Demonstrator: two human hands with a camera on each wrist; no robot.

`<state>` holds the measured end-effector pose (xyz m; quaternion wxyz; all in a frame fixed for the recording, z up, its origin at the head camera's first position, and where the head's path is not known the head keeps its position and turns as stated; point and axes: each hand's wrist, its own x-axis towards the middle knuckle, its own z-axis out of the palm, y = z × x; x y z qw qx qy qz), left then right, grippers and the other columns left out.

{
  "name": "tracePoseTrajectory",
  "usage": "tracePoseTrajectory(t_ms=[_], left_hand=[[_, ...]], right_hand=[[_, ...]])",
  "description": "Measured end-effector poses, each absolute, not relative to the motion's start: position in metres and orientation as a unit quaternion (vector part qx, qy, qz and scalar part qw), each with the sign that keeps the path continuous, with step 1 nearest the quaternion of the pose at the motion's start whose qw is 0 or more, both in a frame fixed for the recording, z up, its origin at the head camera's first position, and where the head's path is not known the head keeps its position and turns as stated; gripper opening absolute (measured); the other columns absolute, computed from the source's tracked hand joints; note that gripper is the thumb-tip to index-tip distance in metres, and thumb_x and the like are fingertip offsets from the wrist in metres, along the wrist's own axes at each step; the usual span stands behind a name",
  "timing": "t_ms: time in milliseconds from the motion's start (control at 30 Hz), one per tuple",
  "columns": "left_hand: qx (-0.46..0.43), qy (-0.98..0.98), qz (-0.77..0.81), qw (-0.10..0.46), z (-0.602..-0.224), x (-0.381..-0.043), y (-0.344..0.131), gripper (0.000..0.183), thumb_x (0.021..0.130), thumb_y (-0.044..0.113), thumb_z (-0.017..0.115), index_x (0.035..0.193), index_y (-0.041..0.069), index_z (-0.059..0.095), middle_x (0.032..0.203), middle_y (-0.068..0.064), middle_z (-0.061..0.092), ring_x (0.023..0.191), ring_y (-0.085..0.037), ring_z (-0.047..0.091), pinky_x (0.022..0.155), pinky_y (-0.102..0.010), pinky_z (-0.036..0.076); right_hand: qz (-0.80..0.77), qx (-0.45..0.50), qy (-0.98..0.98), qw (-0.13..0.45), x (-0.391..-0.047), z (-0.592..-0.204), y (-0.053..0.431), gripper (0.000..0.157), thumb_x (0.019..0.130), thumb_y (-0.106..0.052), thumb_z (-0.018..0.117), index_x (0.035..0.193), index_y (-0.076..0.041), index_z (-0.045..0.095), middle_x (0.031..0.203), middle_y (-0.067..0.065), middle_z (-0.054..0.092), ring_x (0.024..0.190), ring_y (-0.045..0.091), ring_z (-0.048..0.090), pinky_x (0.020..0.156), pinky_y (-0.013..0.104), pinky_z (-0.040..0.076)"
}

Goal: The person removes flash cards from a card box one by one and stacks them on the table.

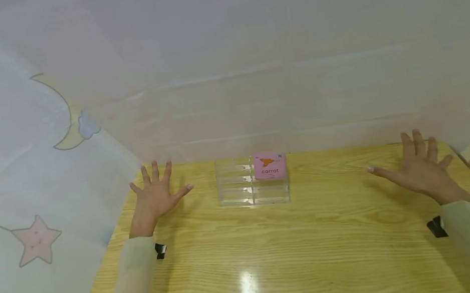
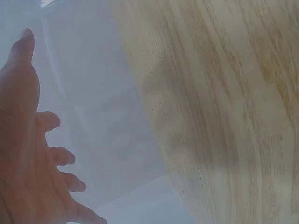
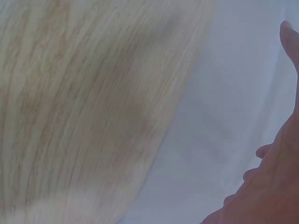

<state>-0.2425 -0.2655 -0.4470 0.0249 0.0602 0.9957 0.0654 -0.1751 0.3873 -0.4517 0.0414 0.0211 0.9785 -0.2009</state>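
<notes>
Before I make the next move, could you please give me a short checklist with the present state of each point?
1. Left grip free, fingers spread: ok.
2. Right grip free, fingers spread: ok.
3. Pink card readable, "carrot" upright in the head view: ok.
4. Either grip touching the card: not ok, both are apart from it.
5. Card slotted into the clear tray or only lying on it: cannot tell.

Pink carrot card (image 1: 270,166), clear organizer (image 1: 252,189)
</notes>
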Motion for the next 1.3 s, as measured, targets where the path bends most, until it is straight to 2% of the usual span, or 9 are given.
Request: tracePoseTrajectory(t_ms=[167, 333, 633, 833, 933, 1000, 1067, 1167, 1300], left_hand=[[0.064, 0.995, 0.071, 0.026, -0.445, -0.243, -0.264, 0.11, 0.091, 0.089, 0.039, 0.171, 0.024, 0.001, 0.177, -0.024, -0.005, 0.158, -0.06, -0.008, 0.108, -0.097, 0.004], [0.067, 0.995, 0.069, 0.026, -0.443, -0.244, -0.26, 0.111, 0.091, 0.09, 0.038, 0.171, 0.024, -0.001, 0.177, -0.024, 0.0, 0.159, -0.061, 0.003, 0.11, -0.096, 0.005], [0.078, 0.994, 0.076, 0.012, -0.441, -0.247, -0.254, 0.11, 0.09, 0.091, 0.039, 0.171, 0.026, 0.004, 0.176, -0.024, 0.013, 0.159, -0.06, 0.009, 0.113, -0.093, 0.006], [0.088, 0.993, 0.079, 0.007, -0.441, -0.247, -0.25, 0.111, 0.091, 0.09, 0.038, 0.172, 0.021, 0.006, 0.176, -0.025, 0.015, 0.158, -0.059, 0.015, 0.12, -0.085, 0.019], [0.1, 0.991, 0.09, 0.0, -0.44, -0.247, -0.247, 0.11, 0.092, 0.088, 0.039, 0.171, 0.016, 0.012, 0.174, -0.025, 0.019, 0.157, -0.056, 0.024, 0.118, -0.078, 0.034], [0.106, 0.99, 0.098, -0.002, -0.439, -0.246, -0.244, 0.109, 0.093, 0.087, 0.039, 0.17, 0.014, 0.016, 0.173, -0.025, 0.022, 0.155, -0.054, 0.029, 0.111, -0.074, 0.045], [0.109, 0.989, 0.104, -0.004, -0.439, -0.246, -0.242, 0.108, 0.094, 0.087, 0.039, 0.17, 0.013, 0.02, 0.172, -0.024, 0.026, 0.154, -0.052, 0.034, 0.103, -0.072, 0.052], [0.114, 0.987, 0.113, -0.005, -0.439, -0.246, -0.24, 0.105, 0.095, 0.085, 0.039, 0.168, 0.011, 0.025, 0.17, -0.024, 0.03, 0.151, -0.05, 0.039, 0.098, -0.069, 0.056], [0.126, 0.983, 0.13, -0.003, -0.44, -0.247, -0.237, 0.102, 0.097, 0.082, 0.041, 0.165, 0.007, 0.031, 0.166, -0.026, 0.037, 0.145, -0.049, 0.048, 0.105, -0.067, 0.054]], right_hand=[[-0.206, 0.015, 0.978, 0.029, -0.179, -0.45, 0.382, 0.13, 0.094, -0.073, 0.06, 0.164, 0.0, -0.022, 0.165, 0.031, -0.037, 0.143, 0.072, -0.032, 0.099, 0.096, -0.013], [-0.21, 0.011, 0.977, 0.035, -0.181, -0.446, 0.377, 0.13, 0.094, -0.074, 0.059, 0.164, 0.001, -0.021, 0.164, 0.03, -0.038, 0.144, 0.073, -0.028, 0.103, 0.094, -0.015], [-0.215, 0.003, 0.975, 0.052, -0.186, -0.44, 0.367, 0.129, 0.095, -0.075, 0.057, 0.163, 0.0, -0.023, 0.164, 0.028, -0.04, 0.145, 0.07, -0.032, 0.106, 0.092, -0.015], [-0.221, -0.006, 0.973, 0.066, -0.191, -0.44, 0.362, 0.128, 0.095, -0.075, 0.055, 0.163, -0.001, -0.025, 0.164, 0.026, -0.041, 0.146, 0.066, -0.034, 0.108, 0.092, -0.014], [-0.23, -0.01, 0.97, 0.074, -0.194, -0.438, 0.358, 0.129, 0.095, -0.076, 0.056, 0.163, -0.002, -0.025, 0.164, 0.026, -0.042, 0.147, 0.065, -0.033, 0.11, 0.092, -0.002], [-0.236, -0.013, 0.968, 0.079, -0.196, -0.436, 0.356, 0.129, 0.095, -0.076, 0.057, 0.163, -0.003, -0.025, 0.164, 0.026, -0.042, 0.149, 0.066, -0.029, 0.11, 0.092, 0.008], [-0.236, -0.017, 0.968, 0.08, -0.198, -0.435, 0.353, 0.129, 0.094, -0.076, 0.058, 0.164, -0.002, -0.022, 0.166, 0.029, -0.038, 0.15, 0.069, -0.019, 0.106, 0.092, 0.019], [-0.232, -0.025, 0.969, 0.077, -0.201, -0.432, 0.348, 0.128, 0.094, -0.075, 0.059, 0.166, 0.003, -0.012, 0.169, 0.036, -0.023, 0.149, 0.072, -0.003, 0.105, 0.09, 0.025], [-0.235, -0.035, 0.968, 0.078, -0.202, -0.427, 0.343, 0.126, 0.093, -0.076, 0.06, 0.166, 0.007, 0.0, 0.168, 0.043, -0.005, 0.147, 0.071, 0.012, 0.108, 0.088, 0.026]])
